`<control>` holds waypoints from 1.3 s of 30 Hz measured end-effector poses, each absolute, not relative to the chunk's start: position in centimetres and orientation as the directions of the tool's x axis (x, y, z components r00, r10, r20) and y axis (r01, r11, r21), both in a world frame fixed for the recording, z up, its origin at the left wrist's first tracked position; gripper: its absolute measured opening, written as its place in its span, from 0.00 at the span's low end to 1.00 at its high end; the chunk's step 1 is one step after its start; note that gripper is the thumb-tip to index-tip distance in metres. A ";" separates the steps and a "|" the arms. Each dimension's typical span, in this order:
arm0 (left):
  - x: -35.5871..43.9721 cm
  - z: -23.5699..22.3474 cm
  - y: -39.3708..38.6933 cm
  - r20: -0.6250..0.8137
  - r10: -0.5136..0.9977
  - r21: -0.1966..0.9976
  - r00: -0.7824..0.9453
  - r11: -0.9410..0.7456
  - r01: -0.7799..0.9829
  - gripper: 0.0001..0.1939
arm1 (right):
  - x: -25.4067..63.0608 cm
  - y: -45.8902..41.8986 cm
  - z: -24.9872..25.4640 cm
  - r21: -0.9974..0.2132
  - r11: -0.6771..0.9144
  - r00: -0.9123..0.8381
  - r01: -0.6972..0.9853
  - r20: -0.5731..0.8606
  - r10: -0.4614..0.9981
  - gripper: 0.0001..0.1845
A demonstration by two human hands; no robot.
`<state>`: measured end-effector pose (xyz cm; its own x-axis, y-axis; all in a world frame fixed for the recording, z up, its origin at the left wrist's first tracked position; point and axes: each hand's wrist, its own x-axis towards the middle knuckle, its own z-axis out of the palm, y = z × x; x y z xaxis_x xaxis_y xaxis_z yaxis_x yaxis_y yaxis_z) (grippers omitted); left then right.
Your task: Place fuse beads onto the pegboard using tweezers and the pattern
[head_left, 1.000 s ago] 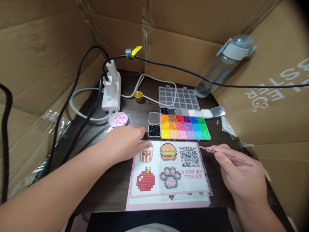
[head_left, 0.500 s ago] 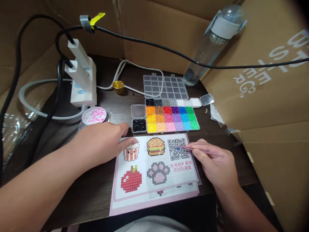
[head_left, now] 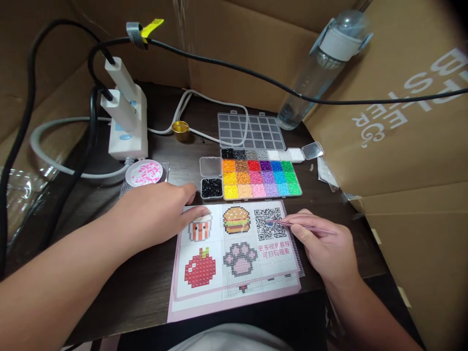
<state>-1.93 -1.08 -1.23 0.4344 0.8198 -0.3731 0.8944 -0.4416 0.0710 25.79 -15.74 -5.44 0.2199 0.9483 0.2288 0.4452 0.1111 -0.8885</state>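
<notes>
A pattern sheet with pixel pictures of a burger, apple, paw and popcorn lies on the dark table under a clear pegboard. My left hand rests flat on the sheet's upper left corner, fingers stretched over the popcorn picture. My right hand pinches thin pink tweezers, whose tip sits over the QR code. Just beyond the sheet stands a bead tray with many colours, and a small box of black beads is beside it.
A round dish of pink beads sits at the left near a white power strip with cables. An empty clear organiser lid, a gold cap and a water bottle stand behind. Cardboard walls surround the table.
The view shifted right and down early on. My right hand moved the tweezers left until the tip came over the QR code; since then almost nothing has moved. My left hand stayed put.
</notes>
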 end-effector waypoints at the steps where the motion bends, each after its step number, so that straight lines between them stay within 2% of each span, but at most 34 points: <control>1: -1.9 -1.2 -1.1 -0.376 0.818 0.071 0.435 -0.442 0.894 0.27 | 25.8 -15.7 -5.4 -0.888 0.110 0.218 0.446 0.228 0.949 0.10; 11: -1.8 -1.0 -1.0 -0.381 0.818 0.105 0.430 -0.424 0.899 0.27 | 25.5 -15.6 -5.0 -0.858 0.121 0.213 0.499 0.256 0.943 0.11; 22: -1.7 -1.2 -0.9 -0.405 0.805 0.022 0.434 -0.466 0.885 0.28 | 25.9 -15.8 -5.2 -0.888 0.122 0.220 0.442 0.239 0.946 0.11; 35: -2.0 -1.1 -1.2 -0.379 0.814 0.082 0.440 -0.444 0.892 0.27 | 26.2 -15.7 -6.2 -0.936 0.152 0.279 0.318 0.245 0.928 0.08; 39: -1.9 -0.9 -1.3 -0.389 0.806 0.046 0.446 -0.466 0.884 0.26 | 26.2 -15.6 -6.6 -0.933 0.184 0.363 0.308 0.294 0.884 0.05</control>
